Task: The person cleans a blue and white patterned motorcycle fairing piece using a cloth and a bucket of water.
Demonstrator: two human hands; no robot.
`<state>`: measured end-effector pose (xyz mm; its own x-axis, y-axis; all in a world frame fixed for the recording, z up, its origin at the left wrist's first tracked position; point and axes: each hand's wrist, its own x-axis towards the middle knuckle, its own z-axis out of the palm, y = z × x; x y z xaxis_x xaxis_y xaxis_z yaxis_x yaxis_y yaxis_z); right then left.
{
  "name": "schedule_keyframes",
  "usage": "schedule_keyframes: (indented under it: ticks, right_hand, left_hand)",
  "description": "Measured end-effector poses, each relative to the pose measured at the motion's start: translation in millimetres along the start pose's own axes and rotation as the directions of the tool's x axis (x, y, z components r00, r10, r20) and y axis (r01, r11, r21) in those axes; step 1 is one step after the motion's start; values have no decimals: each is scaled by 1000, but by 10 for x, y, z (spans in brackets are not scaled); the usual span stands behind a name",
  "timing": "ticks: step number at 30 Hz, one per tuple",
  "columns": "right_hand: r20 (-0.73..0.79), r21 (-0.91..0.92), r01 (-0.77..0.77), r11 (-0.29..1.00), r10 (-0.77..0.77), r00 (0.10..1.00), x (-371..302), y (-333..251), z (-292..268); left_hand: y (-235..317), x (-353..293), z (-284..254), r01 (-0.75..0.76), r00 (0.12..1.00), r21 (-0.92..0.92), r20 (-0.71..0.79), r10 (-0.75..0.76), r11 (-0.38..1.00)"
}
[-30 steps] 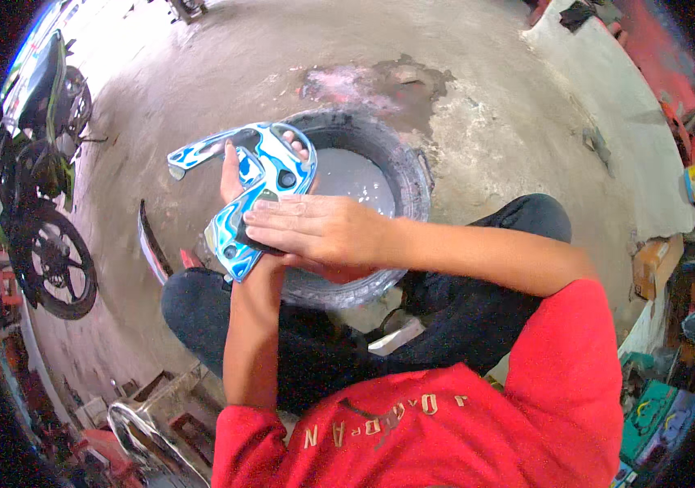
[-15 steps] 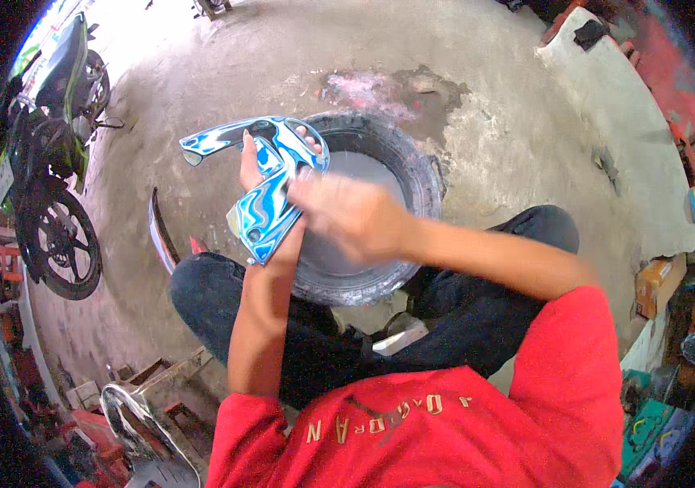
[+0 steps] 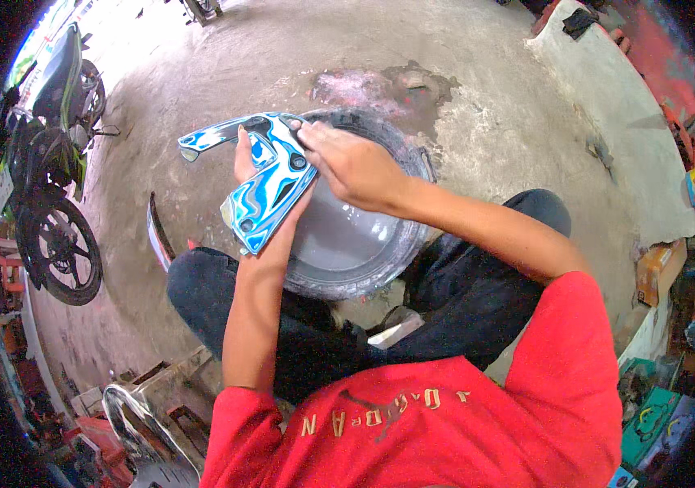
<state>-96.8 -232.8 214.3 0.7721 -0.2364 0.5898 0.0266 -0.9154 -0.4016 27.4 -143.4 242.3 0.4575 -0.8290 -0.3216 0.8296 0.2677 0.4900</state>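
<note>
A curved plastic panel (image 3: 270, 192), like a motorcycle body panel, has a swirled blue, white and black surface. My left hand (image 3: 244, 165) grips it from beneath, with the thumb showing through its inner bend; the other fingers are hidden. Against the panel's upper right edge lie the bent, close-set fingers of my right hand (image 3: 357, 169). Whatever may be under those fingertips is hidden. Below both hands, a round black basin (image 3: 419, 207) that looks made from a tyre contains greyish water.
A motorcycle (image 3: 59, 236) stands at the left. Another curved panel (image 3: 156, 232) lies by my left knee. A metal-framed object (image 3: 148, 431) sits at lower left. To the right are a low pale ledge (image 3: 608, 106), a cardboard box (image 3: 658, 272) and assorted clutter.
My right hand has moved up slightly along the panel's edge and is less blurred. The panel has shifted slightly down and left in view, and my left hand keeps its hold.
</note>
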Motion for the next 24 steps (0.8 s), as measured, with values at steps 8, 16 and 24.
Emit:
schedule_keyframes:
  ticks: [8, 16, 24]
  right_hand:
    - [-22, -65, -38, 997, 36, 999, -31, 191, 39]
    - [25, -59, 131, 990, -130, 991, -127, 181, 66]
    - [45, -42, -659, 751, 660, 750, -444, 1361, 390]
  left_hand:
    - [-110, 311, -113, 6, 995, -148, 102, 9, 989]
    - [-82, 377, -242, 31, 993, -180, 116, -10, 983]
    - [45, 920, -842, 285, 954, -44, 111, -279, 958]
